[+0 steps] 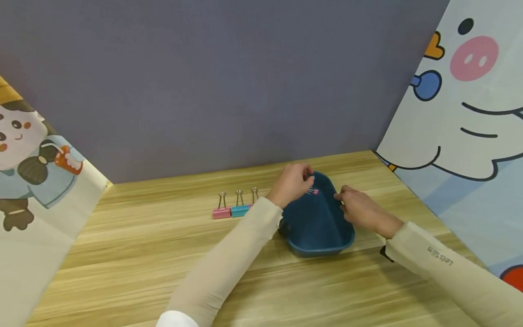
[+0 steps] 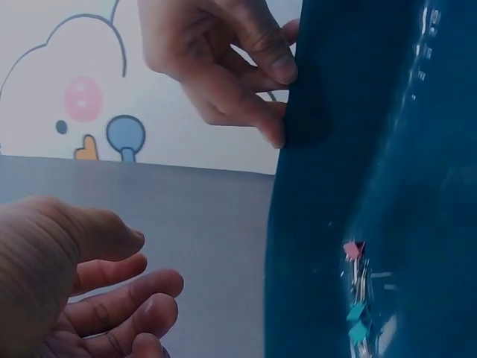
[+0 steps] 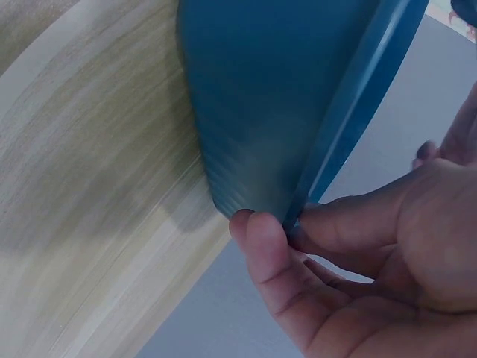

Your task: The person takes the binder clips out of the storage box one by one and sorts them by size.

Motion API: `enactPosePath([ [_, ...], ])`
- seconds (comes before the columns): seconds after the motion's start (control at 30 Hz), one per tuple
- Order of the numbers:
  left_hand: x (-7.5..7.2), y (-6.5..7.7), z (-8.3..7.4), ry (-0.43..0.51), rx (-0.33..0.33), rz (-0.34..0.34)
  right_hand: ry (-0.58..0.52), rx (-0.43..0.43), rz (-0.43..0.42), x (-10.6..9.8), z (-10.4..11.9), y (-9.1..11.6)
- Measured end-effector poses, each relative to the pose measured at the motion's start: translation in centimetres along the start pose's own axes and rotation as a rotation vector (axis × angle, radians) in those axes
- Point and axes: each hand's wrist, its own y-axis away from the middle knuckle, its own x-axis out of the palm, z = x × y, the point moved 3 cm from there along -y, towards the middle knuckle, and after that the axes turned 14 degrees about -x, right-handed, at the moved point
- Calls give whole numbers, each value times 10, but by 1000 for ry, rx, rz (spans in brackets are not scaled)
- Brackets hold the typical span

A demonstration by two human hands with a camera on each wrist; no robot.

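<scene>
A dark blue plastic bin (image 1: pixel 318 231) stands on the wooden table. My right hand (image 1: pixel 361 209) pinches its right rim between thumb and fingers, which the right wrist view shows close up. Over the bin's far left edge hangs my left hand (image 1: pixel 292 181), its fingers loosely bent with nothing between them in the left wrist view. Small binder clips lie inside the bin, a pink one (image 2: pixel 354 250) and teal ones (image 2: pixel 359 321). Left of the bin, a pink binder clip (image 1: pixel 222 213) and a teal binder clip (image 1: pixel 239 210) stand in a row with a third, partly hidden by my left arm.
A grey panel (image 1: pixel 229 91) rises behind the wooden table (image 1: pixel 143 254). Printed cartoon panels flank it, one on the left (image 1: pixel 41 159) and one on the right (image 1: pixel 470 127). Part of a small black object (image 1: pixel 386 254) shows beside the right sleeve.
</scene>
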Motion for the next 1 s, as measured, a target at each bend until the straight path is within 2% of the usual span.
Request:
enactPosePath([
  [0.2,19,-15,-6,-78,-101,33,-20,10,15,1,1,0],
  [0.43,35,-26,-7,-100,-262,168,-26,11,22,2,-1,-2],
  [0.53,42,-30,-5,-137,-315,215,-19,8,18,1,-2,-1],
  [0.7,55,-37,-2,-223,-345,305,-4,1,7,1,-4,0],
  [0.87,70,-43,3,-328,-335,353,-6,12,24,0,-5,1],
  [1.0,81,-45,8,-352,-370,402,-14,17,33,0,-6,1],
])
